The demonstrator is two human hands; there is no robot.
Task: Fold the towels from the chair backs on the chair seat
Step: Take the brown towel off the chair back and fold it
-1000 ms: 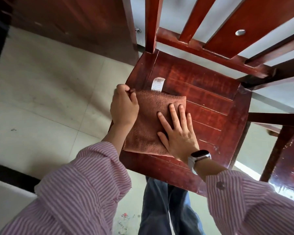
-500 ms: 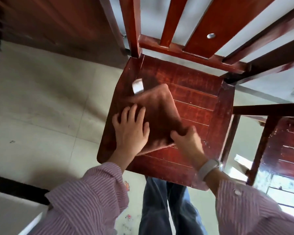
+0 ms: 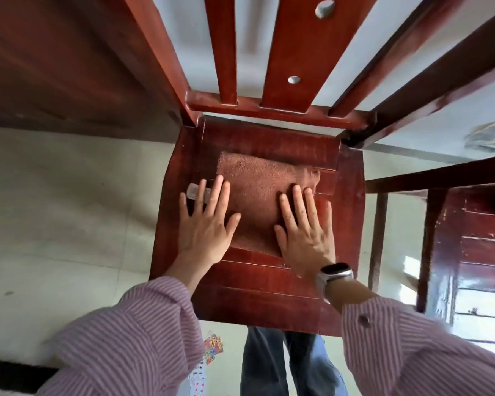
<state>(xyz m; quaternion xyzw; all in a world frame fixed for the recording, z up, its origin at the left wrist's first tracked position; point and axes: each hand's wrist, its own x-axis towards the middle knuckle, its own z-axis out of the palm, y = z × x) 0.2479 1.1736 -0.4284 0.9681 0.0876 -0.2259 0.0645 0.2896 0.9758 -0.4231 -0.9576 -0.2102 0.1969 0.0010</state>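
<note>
Now, from the head camera: brown towel (image 3: 257,192) folded flat on the chair seat (image 3: 269,298), toward the seat's back half, its far edge close below the chair back (image 3: 286,52). Left hand (image 3: 206,224) flat, fingers straight and spread, pressing down on the towel's left edge, outer fingers lying over onto the bare seat and across a pale label (image 3: 193,192) sticking out beside the towel. Right hand (image 3: 306,232) likewise flat and spread, palm down on the towel's right near corner, little finger off the cloth and on the seat. Neither hand gripping anything. Smartwatch (image 3: 333,274) on the right wrist, just nearer than the towel. Striped pink sleeves (image 3: 132,332) over both forearms, at the seat's near edge. Blue jeans (image 3: 286,364) below the seat's front rail. Second red wooden chair (image 3: 475,252) to the right of the seat, partly in view. Pale tiled floor (image 3: 69,210) left of the seat, with small colourful paper scraps (image 3: 212,345) lying near the seat's front left corner.
</note>
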